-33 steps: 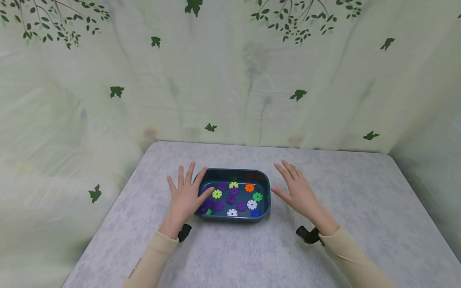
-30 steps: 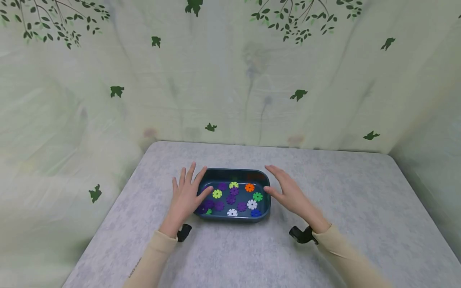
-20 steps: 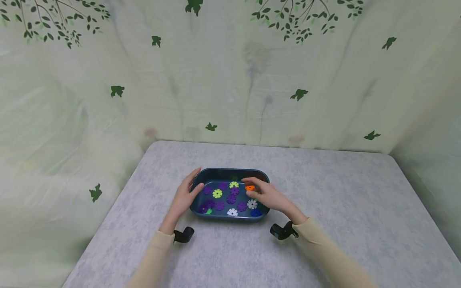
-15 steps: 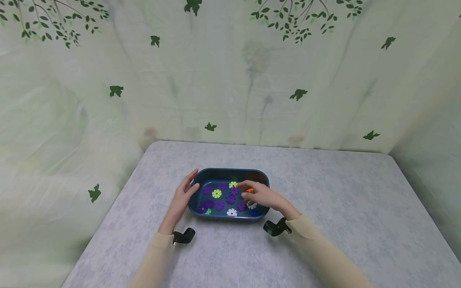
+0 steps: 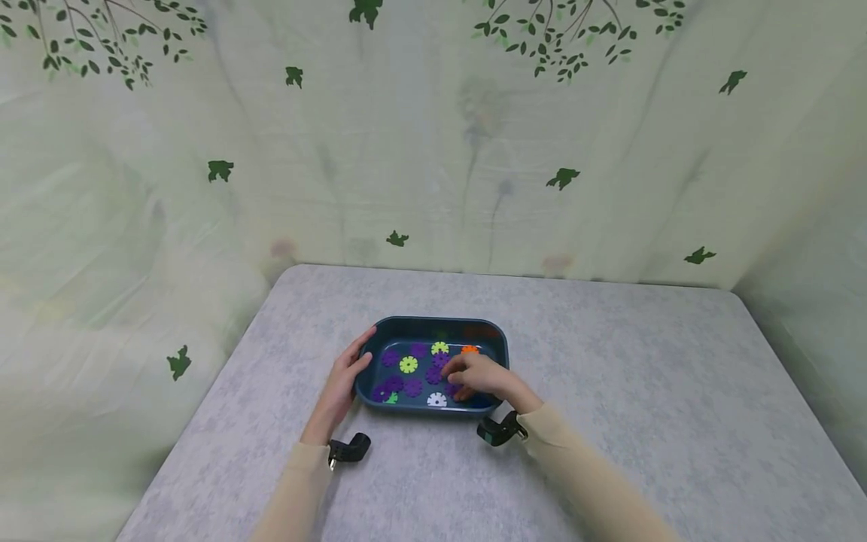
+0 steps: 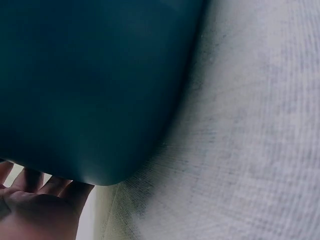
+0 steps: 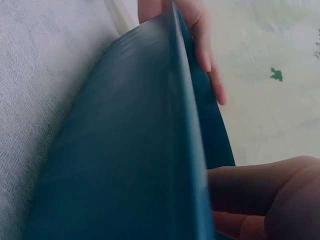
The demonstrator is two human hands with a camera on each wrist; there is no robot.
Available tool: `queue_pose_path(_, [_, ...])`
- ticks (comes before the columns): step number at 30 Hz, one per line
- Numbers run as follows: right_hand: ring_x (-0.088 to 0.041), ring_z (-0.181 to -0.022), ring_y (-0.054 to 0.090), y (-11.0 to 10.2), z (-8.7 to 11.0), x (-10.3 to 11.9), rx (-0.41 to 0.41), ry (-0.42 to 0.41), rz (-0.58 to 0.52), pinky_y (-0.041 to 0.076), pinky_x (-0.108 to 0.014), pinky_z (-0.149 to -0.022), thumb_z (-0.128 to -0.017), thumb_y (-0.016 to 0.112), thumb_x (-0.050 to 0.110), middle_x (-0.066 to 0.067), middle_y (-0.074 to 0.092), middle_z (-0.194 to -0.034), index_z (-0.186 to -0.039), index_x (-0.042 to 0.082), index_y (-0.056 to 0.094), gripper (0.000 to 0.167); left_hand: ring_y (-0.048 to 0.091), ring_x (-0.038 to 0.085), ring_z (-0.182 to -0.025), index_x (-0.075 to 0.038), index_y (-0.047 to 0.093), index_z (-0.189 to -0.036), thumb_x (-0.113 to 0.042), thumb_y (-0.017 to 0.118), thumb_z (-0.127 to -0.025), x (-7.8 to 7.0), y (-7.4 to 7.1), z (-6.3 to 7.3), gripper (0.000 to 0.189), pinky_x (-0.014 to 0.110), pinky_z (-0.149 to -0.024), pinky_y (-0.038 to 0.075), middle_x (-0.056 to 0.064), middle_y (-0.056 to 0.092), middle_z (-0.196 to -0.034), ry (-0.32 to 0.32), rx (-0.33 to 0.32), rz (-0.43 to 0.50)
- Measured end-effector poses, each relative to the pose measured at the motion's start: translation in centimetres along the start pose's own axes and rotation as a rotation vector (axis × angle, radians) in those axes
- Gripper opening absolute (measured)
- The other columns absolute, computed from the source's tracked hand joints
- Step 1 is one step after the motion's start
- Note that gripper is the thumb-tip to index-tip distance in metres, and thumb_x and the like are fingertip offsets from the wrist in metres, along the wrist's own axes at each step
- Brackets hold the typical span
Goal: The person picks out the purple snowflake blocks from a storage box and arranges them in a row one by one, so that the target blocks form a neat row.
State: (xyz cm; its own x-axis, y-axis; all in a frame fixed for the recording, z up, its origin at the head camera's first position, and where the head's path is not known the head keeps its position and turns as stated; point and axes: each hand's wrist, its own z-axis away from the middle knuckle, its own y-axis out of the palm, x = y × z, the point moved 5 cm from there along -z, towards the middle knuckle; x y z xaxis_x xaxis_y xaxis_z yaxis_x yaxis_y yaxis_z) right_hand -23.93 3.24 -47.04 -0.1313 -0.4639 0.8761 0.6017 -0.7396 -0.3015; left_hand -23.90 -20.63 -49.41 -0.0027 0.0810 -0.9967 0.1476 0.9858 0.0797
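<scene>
A dark blue rectangular tray [image 5: 433,409] with rounded corners holds several flat notched plastic discs, snowflake-shaped. Many are purple [image 5: 413,388]; others are yellow-green [image 5: 409,364], white [image 5: 436,400], orange [image 5: 470,349] and green [image 5: 392,398]. My left hand [image 5: 341,380] grips the tray's left end, thumb at the rim and fingers along the outside; the left wrist view shows its fingers [image 6: 55,187] against the end wall. Over the tray's right half, my right hand [image 5: 482,375] dips in with bent fingers, thumb apart from them. It hides the discs beneath; none shows between its fingertips.
The tray stands on a grey mottled table [image 5: 609,376]. A pale curtain [image 5: 433,150] printed with leaves hangs behind and at the sides. Each wrist wears a black camera, one on the left [image 5: 350,449] and one on the right [image 5: 499,430].
My right hand has come from beside the tray leftward and down into it, its fingers bending. My left hand has drawn back from spread over the left edge to gripping that end.
</scene>
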Motion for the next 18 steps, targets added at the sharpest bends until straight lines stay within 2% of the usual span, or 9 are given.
queue_pose_path(4, [-0.024, -0.071, 0.065, 0.32, -0.27, -0.12, -0.036, -0.002, 0.052, 0.056, -0.034, -0.068, -0.092, 0.057, -0.003, -0.01, 0.061, -0.088, -0.104, -0.006, 0.065, 0.015, 0.015, 0.018, -0.142, -0.007, 0.034, -0.149, -0.01, 0.041, -0.103, -0.04, 0.03, 0.08, 0.046, 0.042, -0.114, 0.01, 0.006, 0.026, -0.155, 0.009, 0.005, -0.005])
queue_pose_path(12, [-0.016, -0.057, 0.059, 0.53, -0.72, -0.26, -0.083, -0.062, 0.167, 0.053, -0.028, -0.058, -0.089, 0.059, -0.006, -0.007, 0.058, -0.076, -0.087, -0.002, 0.063, 0.006, 0.014, 0.018, -0.142, -0.009, 0.035, -0.149, -0.011, 0.043, -0.103, 0.04, 0.01, 0.18, 0.046, 0.042, -0.114, 0.009, 0.005, 0.025, -0.155, 0.014, -0.005, -0.005])
queue_pose_path(18, [-0.013, -0.051, 0.053, 0.14, -0.69, -0.03, -0.045, -0.131, 0.13, 0.048, -0.025, -0.051, -0.091, 0.059, 0.0, -0.005, 0.056, -0.067, -0.088, 0.0, 0.062, 0.005, 0.013, 0.019, -0.143, -0.009, 0.034, -0.149, -0.014, 0.042, -0.104, 0.1, 0.08, 0.26, 0.047, 0.043, -0.114, 0.009, 0.005, 0.024, -0.155, 0.011, 0.005, -0.01])
